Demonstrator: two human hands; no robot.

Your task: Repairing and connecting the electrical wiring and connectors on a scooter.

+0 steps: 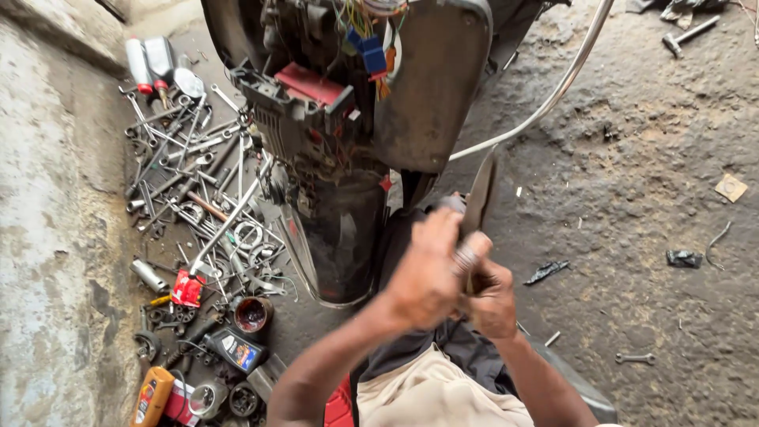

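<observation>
a stripped scooter body point(431, 95) fills the upper centre, its grey panel facing the camera, with exposed wiring and a blue connector point(370, 49) at the top and a red part point(312, 83) set in the black frame below. a dark mudguard point(344, 237) hangs beneath it. the ground is a rough, oil-stained concrete floor point(632, 198). left of the scooter lies a dense spread of spanners and wrenches point(186, 166), with a black oil bottle point(235, 348), a small round tin point(253, 314) and an orange meter point(152, 395) nearer the camera. a bent metal tube point(553, 91) arcs from upper right down toward the scooter. a lone spanner point(635, 358) lies well apart at lower right.

the left hand point(423, 277) and right hand point(492, 300) meet in front of the person's lap, just below the mudguard. both are curled closed around a narrow flat metal strip point(480, 194) that rises from between them, tilted slightly right; a small ridged metal piece point(465, 257) shows between the fingers. motion blur hides the exact finger placement.
</observation>
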